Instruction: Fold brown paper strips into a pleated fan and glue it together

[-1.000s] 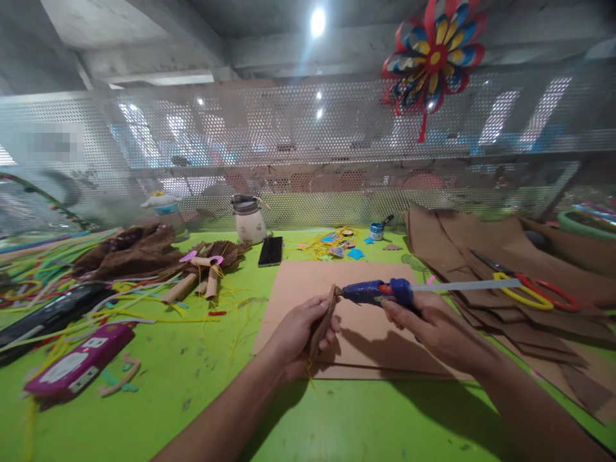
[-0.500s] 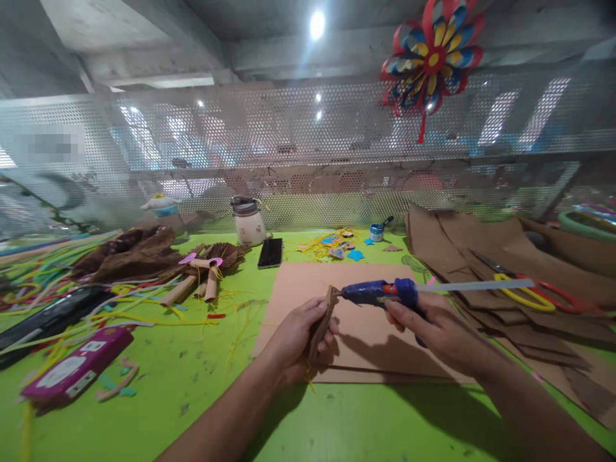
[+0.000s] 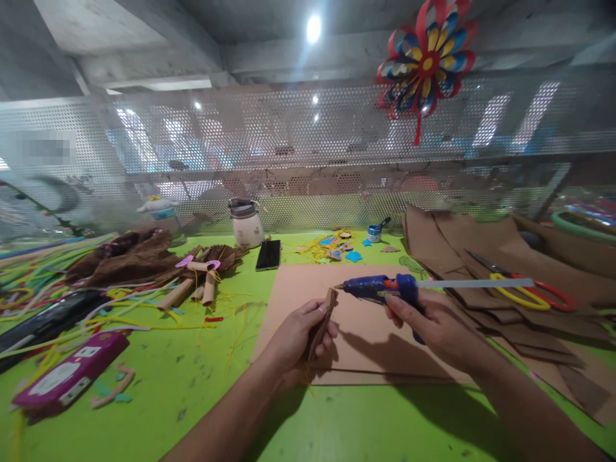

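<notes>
In the head view, my left hand (image 3: 301,337) is closed round a folded strip of brown paper (image 3: 328,313), held upright on edge. My right hand (image 3: 436,324) grips a blue hot glue gun (image 3: 378,288) by its handle, and a long whitish glue stick (image 3: 476,283) pokes out of its back. The gun's nozzle is at the top end of the paper; whether it touches I cannot tell. Beneath both hands lies a sheet of tan cardboard (image 3: 289,282) on the green table (image 3: 192,404).
Brown paper sheets (image 3: 447,244) and scissors (image 3: 520,292) lie to the right. Leftward are a paper-roll figure (image 3: 202,273), a phone (image 3: 268,255), a purple box-like object (image 3: 72,375) and colourful strips (image 3: 29,273). A white jar (image 3: 247,224) and a blue pot (image 3: 374,233) stand behind.
The glue gun's nozzle has risen slightly relative to the top of the folded paper. Both hands keep their holds. The whole view has shifted a little.
</notes>
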`<state>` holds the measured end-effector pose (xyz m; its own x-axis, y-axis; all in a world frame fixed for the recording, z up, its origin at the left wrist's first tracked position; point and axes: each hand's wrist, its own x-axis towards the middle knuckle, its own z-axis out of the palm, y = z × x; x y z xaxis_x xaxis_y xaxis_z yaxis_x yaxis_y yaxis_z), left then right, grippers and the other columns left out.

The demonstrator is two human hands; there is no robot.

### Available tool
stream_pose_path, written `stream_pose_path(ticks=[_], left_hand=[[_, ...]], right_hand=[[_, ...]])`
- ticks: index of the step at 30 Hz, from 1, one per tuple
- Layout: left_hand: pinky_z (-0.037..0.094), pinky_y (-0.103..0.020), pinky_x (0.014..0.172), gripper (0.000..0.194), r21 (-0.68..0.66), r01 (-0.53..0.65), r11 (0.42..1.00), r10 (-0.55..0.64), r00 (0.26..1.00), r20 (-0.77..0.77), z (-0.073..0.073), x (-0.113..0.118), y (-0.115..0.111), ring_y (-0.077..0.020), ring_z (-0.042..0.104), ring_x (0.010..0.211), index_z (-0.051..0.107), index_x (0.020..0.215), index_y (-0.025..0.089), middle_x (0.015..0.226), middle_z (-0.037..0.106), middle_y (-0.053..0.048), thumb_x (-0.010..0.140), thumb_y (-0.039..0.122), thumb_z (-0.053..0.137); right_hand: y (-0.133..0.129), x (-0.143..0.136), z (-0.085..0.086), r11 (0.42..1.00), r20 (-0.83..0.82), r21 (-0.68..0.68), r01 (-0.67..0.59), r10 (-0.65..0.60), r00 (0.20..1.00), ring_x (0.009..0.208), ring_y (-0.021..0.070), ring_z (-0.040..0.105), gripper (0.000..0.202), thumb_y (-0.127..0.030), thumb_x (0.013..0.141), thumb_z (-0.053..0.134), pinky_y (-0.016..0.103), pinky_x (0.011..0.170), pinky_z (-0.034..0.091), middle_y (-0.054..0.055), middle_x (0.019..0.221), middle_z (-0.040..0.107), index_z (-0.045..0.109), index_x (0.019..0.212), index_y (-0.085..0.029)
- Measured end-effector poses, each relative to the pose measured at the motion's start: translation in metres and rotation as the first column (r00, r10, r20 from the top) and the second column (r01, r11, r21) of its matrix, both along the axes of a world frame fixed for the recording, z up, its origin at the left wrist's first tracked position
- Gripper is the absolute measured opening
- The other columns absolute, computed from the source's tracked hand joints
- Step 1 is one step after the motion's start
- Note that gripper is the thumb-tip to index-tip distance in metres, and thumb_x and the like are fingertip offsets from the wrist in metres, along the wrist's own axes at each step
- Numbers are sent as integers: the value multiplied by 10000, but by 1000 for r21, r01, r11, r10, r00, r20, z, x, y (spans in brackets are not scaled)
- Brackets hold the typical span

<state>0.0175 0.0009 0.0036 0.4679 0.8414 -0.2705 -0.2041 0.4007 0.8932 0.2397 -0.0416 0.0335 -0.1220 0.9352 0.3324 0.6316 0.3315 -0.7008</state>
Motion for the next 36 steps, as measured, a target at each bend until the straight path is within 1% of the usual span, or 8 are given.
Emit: stream_pose_path(ticks=[3,7,12,20,27,29,32,36], left_hand=[[314,-116,368,193,11,-4,1000,4,1000,-4,0,0,0,-51,483,435,534,993,168,642,560,-14,859,304,508],[315,-118,382,198,-78,11,997,-5,997,80,1,1,-2,-37,463,410,517,1008,198,636,539,13,852,320,524],[307,-120,371,191,-10,0,1000,0,999,38,2,1,-2,-43,476,416,528,990,169,634,549,-3,860,309,512],[295,-122,377,221,-67,26,997,-19,994,105,0,1,-3,-32,442,408,524,1020,188,633,535,13,846,324,539],[275,-120,362,191,-10,-6,1000,6,998,55,1,1,-3,-30,438,401,530,975,169,626,532,10,841,304,543],[268,-120,361,194,-25,-13,1000,14,999,50,3,2,-3,-26,419,389,522,978,181,620,520,20,836,309,549],[271,-123,365,192,-5,-53,999,53,998,16,5,3,-3,-23,403,381,509,976,196,617,507,31,826,306,556],[276,-129,368,219,53,-92,994,95,994,-55,8,7,-5,-35,425,397,494,987,205,626,504,32,819,329,559]], right_hand=[[-2,-2,2,999,27,7,-45,45,999,583,130,485,398,-471,886,411,240,552,388,0,608,535,557,664,-176],[-2,-3,2,1000,31,28,-8,7,999,533,117,439,397,-469,893,400,235,503,357,-10,578,507,556,674,-177],[-3,0,1,1000,25,1,-7,7,1000,550,117,443,405,-485,894,395,235,515,359,-7,598,509,560,691,-175],[-1,-2,1,1000,75,21,-13,12,997,568,126,465,396,-466,900,397,243,531,369,-10,598,507,583,707,-175],[4,-1,2,995,80,88,53,-61,995,547,149,503,367,-451,901,399,258,539,388,-7,575,546,655,844,-193],[9,1,0,989,91,111,99,-110,990,587,169,542,365,-437,907,389,267,569,401,7,618,582,656,880,-190],[24,7,-10,968,117,171,183,-205,972,744,207,591,320,-398,893,424,285,658,426,57,810,646,637,957,-168],[50,22,-31,944,267,191,268,-313,912,963,229,552,295,-323,818,549,312,819,407,108,1024,622,608,1052,-154]])
